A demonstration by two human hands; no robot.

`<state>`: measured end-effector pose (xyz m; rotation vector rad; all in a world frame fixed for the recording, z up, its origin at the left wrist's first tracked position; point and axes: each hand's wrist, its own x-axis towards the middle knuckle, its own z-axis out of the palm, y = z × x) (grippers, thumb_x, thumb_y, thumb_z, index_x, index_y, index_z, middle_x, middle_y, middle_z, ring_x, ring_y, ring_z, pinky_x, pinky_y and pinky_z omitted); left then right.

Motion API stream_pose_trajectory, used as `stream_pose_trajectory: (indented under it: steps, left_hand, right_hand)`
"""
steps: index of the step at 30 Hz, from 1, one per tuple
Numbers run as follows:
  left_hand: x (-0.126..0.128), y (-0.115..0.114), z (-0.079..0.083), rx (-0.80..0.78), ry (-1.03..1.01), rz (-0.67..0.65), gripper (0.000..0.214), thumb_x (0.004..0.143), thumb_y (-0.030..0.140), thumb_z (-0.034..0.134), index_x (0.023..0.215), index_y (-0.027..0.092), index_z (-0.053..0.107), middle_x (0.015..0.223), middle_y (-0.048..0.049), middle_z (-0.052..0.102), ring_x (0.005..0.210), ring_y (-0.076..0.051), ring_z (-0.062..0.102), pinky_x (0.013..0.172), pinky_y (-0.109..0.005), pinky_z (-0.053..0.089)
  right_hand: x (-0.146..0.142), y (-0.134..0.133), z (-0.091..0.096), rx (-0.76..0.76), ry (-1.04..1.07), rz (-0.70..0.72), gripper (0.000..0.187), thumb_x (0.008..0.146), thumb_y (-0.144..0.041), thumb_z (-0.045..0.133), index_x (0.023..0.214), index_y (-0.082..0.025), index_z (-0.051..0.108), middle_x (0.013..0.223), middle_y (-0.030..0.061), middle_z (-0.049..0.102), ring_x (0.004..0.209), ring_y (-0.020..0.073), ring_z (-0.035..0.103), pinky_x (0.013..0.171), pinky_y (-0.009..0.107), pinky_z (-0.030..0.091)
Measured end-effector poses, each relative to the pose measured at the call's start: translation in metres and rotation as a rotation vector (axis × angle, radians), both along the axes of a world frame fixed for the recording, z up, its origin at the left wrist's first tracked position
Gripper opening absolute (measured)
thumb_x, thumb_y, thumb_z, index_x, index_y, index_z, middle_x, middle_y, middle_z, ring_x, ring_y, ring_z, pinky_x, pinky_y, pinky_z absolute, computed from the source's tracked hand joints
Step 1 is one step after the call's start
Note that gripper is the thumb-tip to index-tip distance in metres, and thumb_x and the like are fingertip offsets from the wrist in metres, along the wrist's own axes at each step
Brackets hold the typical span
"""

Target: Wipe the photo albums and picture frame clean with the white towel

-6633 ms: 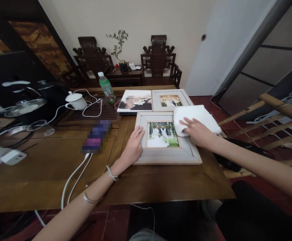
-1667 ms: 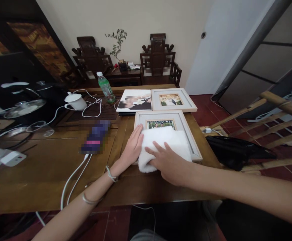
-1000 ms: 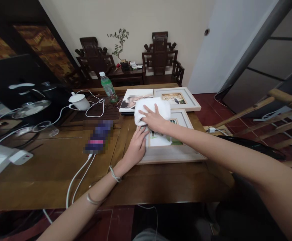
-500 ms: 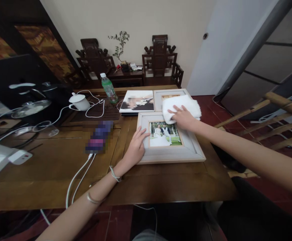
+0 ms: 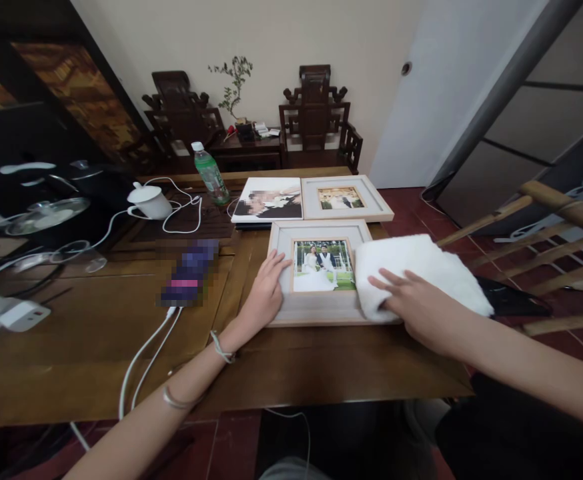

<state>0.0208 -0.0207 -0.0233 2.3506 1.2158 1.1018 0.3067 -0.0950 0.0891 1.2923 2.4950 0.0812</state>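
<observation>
A light wooden picture frame [image 5: 316,312] with a wedding photo lies flat near the table's front edge. On its left border rests my left hand [image 5: 266,287], fingers stretched over the edge. My right hand [image 5: 414,303] presses a fluffy white cloth [image 5: 421,257] against the frame's right border, its fingers curled into the fabric. The cloth covers that border and hangs past the table's right side. Just behind lies a second picture frame [image 5: 381,208], with its photo uncovered. Left of that sits a white-edged photo panel [image 5: 244,200] on top of a dark flat item.
To the left on the wooden table [image 5: 321,373] are a phone [image 5: 189,273] with cables, a white lidded cup [image 5: 149,202], a green bottle [image 5: 211,175], a clear plastic cup [image 5: 89,257] and a pot [image 5: 49,217]. A wooden chair [image 5: 561,203] stands at the right.
My right hand has drawn the cloth from the frame's top edge down to its right border, baring the rear frame. My left hand stays on the left border.
</observation>
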Motion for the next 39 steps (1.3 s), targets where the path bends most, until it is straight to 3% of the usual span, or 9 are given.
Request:
stream_pose_trajectory:
  steps: [4, 8, 12, 16, 20, 23, 27, 34, 39]
  left_hand:
    - [-0.001, 0.001, -0.002, -0.005, 0.013, 0.0, 0.053, 0.082, 0.0, 0.035, 0.131, 0.015, 0.048, 0.142, -0.0148, 0.046, 0.14, -0.025, 0.03, 0.114, -0.054, 0.026]
    - [-0.003, 0.002, -0.004, -0.018, 0.022, -0.017, 0.055, 0.082, 0.001, 0.035, 0.134, 0.017, 0.046, 0.143, -0.0128, 0.044, 0.141, -0.024, 0.028, 0.115, -0.053, 0.025]
    - [-0.003, 0.003, -0.005, -0.015, 0.035, -0.024, 0.056, 0.081, 0.0, 0.036, 0.134, 0.014, 0.046, 0.143, -0.0149, 0.044, 0.141, -0.025, 0.028, 0.115, -0.051, 0.025]
    - [-0.002, 0.004, -0.006, 0.012, 0.033, -0.01, 0.057, 0.081, 0.0, 0.034, 0.134, 0.015, 0.046, 0.141, -0.0141, 0.046, 0.14, -0.024, 0.029, 0.114, -0.051, 0.027]
    - [-0.002, 0.003, -0.006, 0.021, 0.021, -0.001, 0.058, 0.08, 0.0, 0.034, 0.134, 0.016, 0.046, 0.142, -0.0131, 0.046, 0.14, -0.024, 0.03, 0.114, -0.051, 0.028]
    - [-0.002, 0.003, -0.005, 0.011, 0.018, 0.0, 0.058, 0.079, 0.0, 0.035, 0.134, 0.017, 0.046, 0.141, -0.0124, 0.046, 0.139, -0.024, 0.031, 0.115, -0.051, 0.027]
    - [-0.002, 0.003, -0.006, 0.012, 0.014, -0.004, 0.056, 0.079, -0.001, 0.035, 0.132, 0.012, 0.048, 0.141, -0.0162, 0.046, 0.139, -0.025, 0.031, 0.115, -0.052, 0.027]
    - [0.001, 0.003, -0.007, 0.022, 0.003, 0.014, 0.055, 0.08, 0.0, 0.035, 0.132, 0.013, 0.048, 0.14, -0.0159, 0.047, 0.139, -0.026, 0.032, 0.113, -0.054, 0.028]
    - [0.0, 0.004, -0.009, 0.044, 0.026, 0.023, 0.053, 0.08, 0.0, 0.034, 0.129, 0.012, 0.05, 0.139, -0.0164, 0.047, 0.139, -0.025, 0.032, 0.114, -0.052, 0.028]
  right_hand:
    - [-0.006, -0.018, 0.008, -0.095, 0.071, -0.045, 0.037, 0.068, 0.001, 0.046, 0.09, -0.015, 0.071, 0.128, 0.0178, 0.059, 0.119, 0.0314, 0.054, 0.09, 0.042, 0.049]
    - [-0.012, 0.007, 0.004, -0.047, 0.073, -0.118, 0.042, 0.069, 0.001, 0.043, 0.096, -0.015, 0.071, 0.123, 0.0182, 0.062, 0.094, 0.0284, 0.066, 0.077, 0.04, 0.052]
    - [-0.006, 0.064, -0.012, 0.158, 0.056, 0.036, 0.05, 0.068, 0.002, 0.044, 0.111, -0.012, 0.067, 0.138, 0.016, 0.05, 0.128, 0.0308, 0.044, 0.095, 0.042, 0.043]
    - [-0.003, 0.121, -0.024, 0.282, 0.009, 0.068, 0.054, 0.074, 0.003, 0.04, 0.123, -0.008, 0.06, 0.146, 0.0174, 0.041, 0.134, 0.034, 0.034, 0.099, 0.047, 0.038]
    - [-0.019, 0.143, -0.03, 0.331, 0.037, 0.01, 0.058, 0.075, 0.004, 0.04, 0.128, -0.012, 0.058, 0.152, 0.0134, 0.03, 0.135, 0.0426, 0.027, 0.099, 0.057, 0.035]
    - [-0.034, 0.129, -0.035, 0.264, 0.033, -0.035, 0.06, 0.072, 0.004, 0.043, 0.127, -0.015, 0.06, 0.154, 0.0112, 0.027, 0.133, 0.0474, 0.026, 0.098, 0.064, 0.032]
    - [-0.047, 0.077, -0.035, 0.153, 0.072, -0.027, 0.056, 0.072, 0.002, 0.045, 0.124, -0.015, 0.062, 0.152, 0.0119, 0.03, 0.133, 0.047, 0.027, 0.1, 0.066, 0.029]
    - [-0.063, -0.013, 0.003, -0.197, 0.21, -0.006, 0.056, 0.07, 0.001, 0.048, 0.121, -0.017, 0.063, 0.152, 0.0074, 0.032, 0.133, 0.0421, 0.033, 0.1, 0.058, 0.039]
    - [-0.072, -0.024, 0.003, -0.247, 0.265, 0.078, 0.059, 0.066, 0.002, 0.047, 0.118, -0.019, 0.065, 0.152, 0.0028, 0.031, 0.135, 0.0407, 0.03, 0.104, 0.058, 0.037]
